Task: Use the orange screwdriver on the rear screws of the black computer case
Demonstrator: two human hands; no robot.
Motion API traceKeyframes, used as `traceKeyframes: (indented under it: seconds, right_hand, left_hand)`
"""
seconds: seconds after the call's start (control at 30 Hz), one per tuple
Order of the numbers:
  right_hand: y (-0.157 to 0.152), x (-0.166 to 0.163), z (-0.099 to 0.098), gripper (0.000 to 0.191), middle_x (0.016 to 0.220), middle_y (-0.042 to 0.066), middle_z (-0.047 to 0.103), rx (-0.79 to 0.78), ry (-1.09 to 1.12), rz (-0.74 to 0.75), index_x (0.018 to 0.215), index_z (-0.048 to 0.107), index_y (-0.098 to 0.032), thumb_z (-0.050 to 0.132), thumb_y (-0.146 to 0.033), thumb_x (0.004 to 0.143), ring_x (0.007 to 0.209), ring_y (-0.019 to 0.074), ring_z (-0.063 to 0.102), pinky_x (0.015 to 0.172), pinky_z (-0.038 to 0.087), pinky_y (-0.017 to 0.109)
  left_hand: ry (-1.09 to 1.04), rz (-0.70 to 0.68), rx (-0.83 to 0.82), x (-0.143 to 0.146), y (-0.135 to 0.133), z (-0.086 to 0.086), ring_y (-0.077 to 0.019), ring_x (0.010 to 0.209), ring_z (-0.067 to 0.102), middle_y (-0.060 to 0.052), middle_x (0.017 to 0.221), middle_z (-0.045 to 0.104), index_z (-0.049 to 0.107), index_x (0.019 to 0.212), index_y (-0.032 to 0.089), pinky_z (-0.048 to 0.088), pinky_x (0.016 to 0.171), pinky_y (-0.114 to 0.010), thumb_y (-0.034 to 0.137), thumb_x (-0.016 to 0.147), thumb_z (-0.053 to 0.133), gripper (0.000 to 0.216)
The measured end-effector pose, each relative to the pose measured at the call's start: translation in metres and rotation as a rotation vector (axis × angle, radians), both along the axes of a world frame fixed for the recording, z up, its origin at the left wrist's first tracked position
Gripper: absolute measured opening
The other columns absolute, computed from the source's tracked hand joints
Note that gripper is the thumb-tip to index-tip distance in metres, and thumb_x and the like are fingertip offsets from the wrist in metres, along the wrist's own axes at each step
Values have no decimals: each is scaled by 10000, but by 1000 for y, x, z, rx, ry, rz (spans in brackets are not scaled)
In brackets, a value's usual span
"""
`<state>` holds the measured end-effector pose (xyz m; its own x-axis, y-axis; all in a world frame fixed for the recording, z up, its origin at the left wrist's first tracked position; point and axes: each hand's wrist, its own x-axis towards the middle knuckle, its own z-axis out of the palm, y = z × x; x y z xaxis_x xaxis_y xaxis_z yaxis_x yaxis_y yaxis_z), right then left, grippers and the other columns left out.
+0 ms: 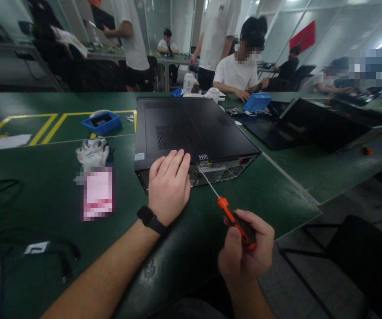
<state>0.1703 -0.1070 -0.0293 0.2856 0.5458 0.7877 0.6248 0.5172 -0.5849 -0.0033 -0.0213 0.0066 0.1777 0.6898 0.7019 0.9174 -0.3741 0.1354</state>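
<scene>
A black desktop computer case (191, 119) lies flat on the green table, its rear panel with ports and a fan grille facing me. My left hand (169, 186) rests on the case's near top edge, fingers stretched out and lying flat, holding nothing. In my right hand (250, 243) is an orange and black screwdriver (232, 215), its handle wrapped by the fingers. The shaft points forward and left, and its tip is at the rear panel's upper edge, just right of my left hand. Whether the tip sits in a screw is too small to tell.
Left of the case are a blue tray (106, 126), gloves (93, 153) and a blurred pink packet (98, 192). Black cables (64, 261) lie nearer me. Another opened case (323, 122) stands at the right. Across the table a person (237, 73) sits working. A black chair (366, 252) is lower right.
</scene>
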Motion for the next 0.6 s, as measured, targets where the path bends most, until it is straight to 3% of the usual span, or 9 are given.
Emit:
traceKeyframes:
  seconds: [0.2, 0.4, 0.6]
  right_hand:
    - [5, -1, 8, 271, 990, 53, 688, 105, -38, 21, 1168, 654, -196, 635, -180, 898, 918, 201, 704, 775, 602, 362]
    - [1, -3, 2, 189, 951, 25, 710, 25, -6, -99, 1131, 682, -176, 647, -186, 945, 642, 104, 690, 576, 547, 234]
    - [0, -2, 4, 264, 968, 42, 711, 16, 8, -22, 1190, 664, -174, 630, -287, 954, 693, 131, 697, 597, 565, 262]
  left_hand:
    - [0, 2, 3, -1, 0, -2, -313, 1428, 561, -152, 1527, 612, 578, 1471, 125, 383, 1189, -523, 188, 984, 545, 492]
    - [-14, -8, -4, 0, 1, -1, -318, 1436, 552, -148, 1528, 611, 574, 1479, 132, 372, 1199, -528, 180, 975, 552, 507]
    - [-21, -13, -9, -1, 1, -1, -325, 1437, 550, -154, 1527, 611, 569, 1486, 137, 376, 1197, -537, 179, 969, 555, 519]
